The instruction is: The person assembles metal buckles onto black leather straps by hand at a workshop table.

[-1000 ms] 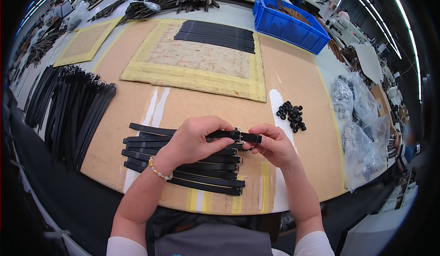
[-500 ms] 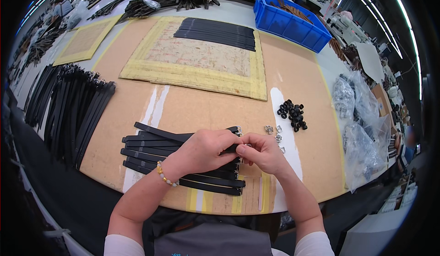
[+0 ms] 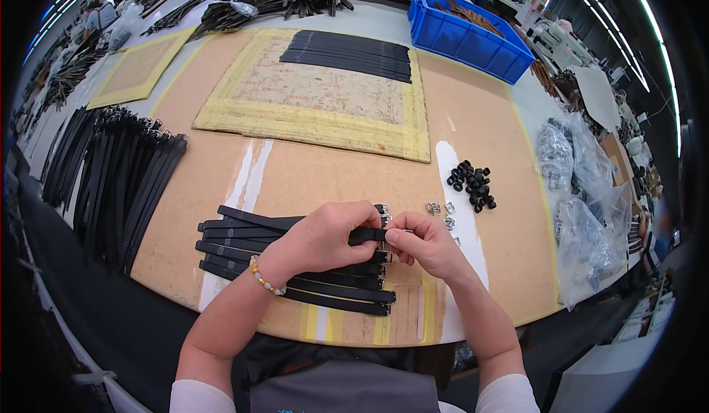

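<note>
Between thumb and fingers of my left hand (image 3: 325,237) is a black belt strap (image 3: 367,235), gripped a little back from its end. My right hand (image 3: 430,246) is closed in a pinch at that same end; the fingers hide most of what is there, though a bit of metal shows. Beneath both hands, several black straps (image 3: 240,252) lie side by side, with silver buckles (image 3: 384,258) at their right ends. Just past my right hand is a small group of loose silver buckles (image 3: 449,222). A heap of small black keeper loops (image 3: 471,184) lies farther right.
A thick pile of black buckled straps (image 3: 118,176) covers the left side. Farther back, a yellow-edged board (image 3: 317,128) carries a row of black strips (image 3: 347,55). A blue crate (image 3: 473,43) stands at the far right, and clear plastic bags (image 3: 583,213) sit along the right edge.
My left hand has shifted slightly left and back along the strap, baring more of its end between the hands. My right hand stays pinched at the tip.
</note>
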The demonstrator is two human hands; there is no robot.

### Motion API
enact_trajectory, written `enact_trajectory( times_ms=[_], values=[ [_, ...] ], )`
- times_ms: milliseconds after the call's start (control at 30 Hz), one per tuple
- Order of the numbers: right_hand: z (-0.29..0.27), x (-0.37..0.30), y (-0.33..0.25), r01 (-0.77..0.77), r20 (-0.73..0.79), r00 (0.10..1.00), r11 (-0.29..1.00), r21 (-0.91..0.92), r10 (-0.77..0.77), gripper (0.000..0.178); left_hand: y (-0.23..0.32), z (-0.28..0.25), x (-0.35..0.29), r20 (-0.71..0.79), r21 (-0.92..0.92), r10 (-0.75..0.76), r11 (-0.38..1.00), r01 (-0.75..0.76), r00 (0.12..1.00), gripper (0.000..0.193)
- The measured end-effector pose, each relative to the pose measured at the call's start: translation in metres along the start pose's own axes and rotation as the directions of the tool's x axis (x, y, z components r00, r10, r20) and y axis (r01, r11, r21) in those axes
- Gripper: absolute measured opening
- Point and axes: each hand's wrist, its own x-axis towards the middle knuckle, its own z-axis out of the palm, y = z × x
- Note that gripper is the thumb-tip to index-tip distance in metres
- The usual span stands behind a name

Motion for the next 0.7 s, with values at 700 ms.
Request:
enact_trajectory(
  times_ms=[700],
  values=[
    [-0.0023,0.0019,0.003,0.02,0.023,1.0,1.0,-0.007,-0.02,0.023,0.0006,0.002,0.0006,-0.005,-0.025,-0.023,0.999,0.023,1.0,0.023]
  ],
)
